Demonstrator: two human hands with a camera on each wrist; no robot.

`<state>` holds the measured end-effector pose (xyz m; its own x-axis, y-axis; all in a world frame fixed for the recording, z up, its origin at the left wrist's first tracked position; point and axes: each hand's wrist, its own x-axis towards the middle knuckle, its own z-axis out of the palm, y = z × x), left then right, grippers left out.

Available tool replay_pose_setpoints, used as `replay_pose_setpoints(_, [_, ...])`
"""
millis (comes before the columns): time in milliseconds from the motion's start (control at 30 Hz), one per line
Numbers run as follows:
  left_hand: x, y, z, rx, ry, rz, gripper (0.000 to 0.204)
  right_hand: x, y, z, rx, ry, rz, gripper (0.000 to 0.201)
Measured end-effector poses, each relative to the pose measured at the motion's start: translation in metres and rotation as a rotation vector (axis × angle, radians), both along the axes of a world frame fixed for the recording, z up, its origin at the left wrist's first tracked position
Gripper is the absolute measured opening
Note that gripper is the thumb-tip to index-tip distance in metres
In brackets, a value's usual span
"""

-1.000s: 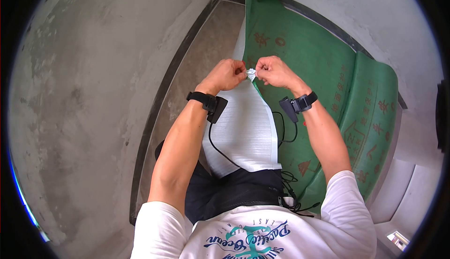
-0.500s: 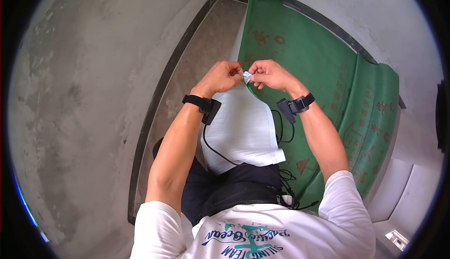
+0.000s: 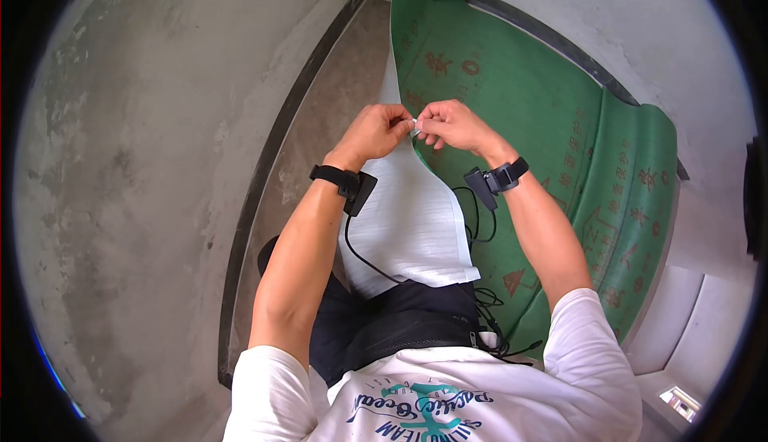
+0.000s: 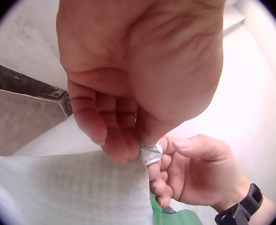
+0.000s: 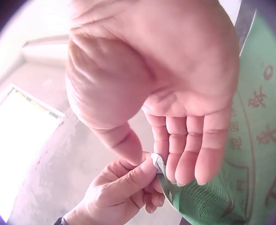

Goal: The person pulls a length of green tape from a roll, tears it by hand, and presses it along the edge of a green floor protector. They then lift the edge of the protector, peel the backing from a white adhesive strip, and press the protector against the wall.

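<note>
A green sheet [image 3: 512, 98] with brown printed characters has a white, ribbed underside [image 3: 408, 218] folded up toward the body. At its edge, a small crumpled white piece [image 4: 152, 153] is pinched by the left hand [image 3: 374, 134] between thumb and fingers. The right hand [image 3: 458, 128] meets it from the other side, thumb and index finger pinching the same piece. In the right wrist view the left hand [image 5: 121, 187] holds the white bit [image 5: 157, 162] beside the green edge. The fingertips of both hands nearly touch.
Grey walls [image 3: 160, 162] stand left and behind, with a dark skirting strip [image 3: 276, 154] along the floor. Bare brown floor [image 3: 320, 98] shows left of the sheet. Black cables [image 3: 490, 314] lie by the lap, and others run to the wrist cameras.
Both hands have moved slightly left with the pinched piece, and less of it shows between the fingers. The green sheet's far edge has shifted left, and the white underside has moved a little.
</note>
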<state>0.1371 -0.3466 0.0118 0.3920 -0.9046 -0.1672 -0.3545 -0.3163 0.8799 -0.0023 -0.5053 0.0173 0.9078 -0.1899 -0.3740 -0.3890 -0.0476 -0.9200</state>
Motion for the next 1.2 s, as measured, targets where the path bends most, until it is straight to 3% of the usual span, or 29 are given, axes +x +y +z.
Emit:
replay_pose_setpoints(133, [0.000, 0.000, 0.003, 0.034, -0.045, -0.004, 0.017, 0.003, 0.001, 0.001, -0.206, 0.035, 0.002, 0.018])
replay_pose_setpoints(200, [0.000, -0.001, 0.000, 0.053, -0.055, -0.008, 0.018, 0.004, 0.004, -0.004, -0.197, -0.020, -0.047, 0.018])
replay_pose_setpoints(267, [-0.001, 0.000, -0.005, -0.035, 0.138, 0.076, 0.017, 0.002, 0.009, -0.006, -0.191, -0.074, -0.095, 0.019])
replay_pose_setpoints(367, [0.003, -0.001, -0.011, 0.001, 0.135, 0.053, 0.017, -0.001, 0.017, -0.003, -0.200, -0.089, -0.163, 0.019])
replay_pose_setpoints(567, [0.005, 0.000, -0.004, -0.011, 0.277, 0.110, 0.021, -0.004, 0.026, -0.006, 0.059, -0.125, -0.341, 0.013])
replay_pose_setpoints(633, [0.005, -0.001, 0.004, -0.004, 0.304, 0.116, 0.021, -0.001, 0.029, -0.015, 0.536, -0.107, -0.503, 0.010])
replay_pose_setpoints(667, [0.006, 0.002, 0.002, 0.010, 0.343, 0.116, 0.021, 0.000, 0.031, -0.016, 0.625, -0.087, -0.520, 0.009])
replay_pose_setpoints(800, [0.006, 0.002, -0.006, -0.006, 0.234, 0.094, 0.021, -0.001, 0.025, -0.017, 0.707, -0.021, -0.495, 0.010])
replay_pose_setpoints(900, [0.005, 0.007, -0.007, -0.018, 0.318, 0.110, 0.025, 0.000, 0.024, -0.016, 0.657, 0.011, -0.459, 0.009])
replay_pose_setpoints(1200, [0.010, 0.009, -0.007, 0.010, 0.440, 0.129, 0.032, 0.005, 0.020, -0.018, 0.833, 0.098, -0.462, 0.010])
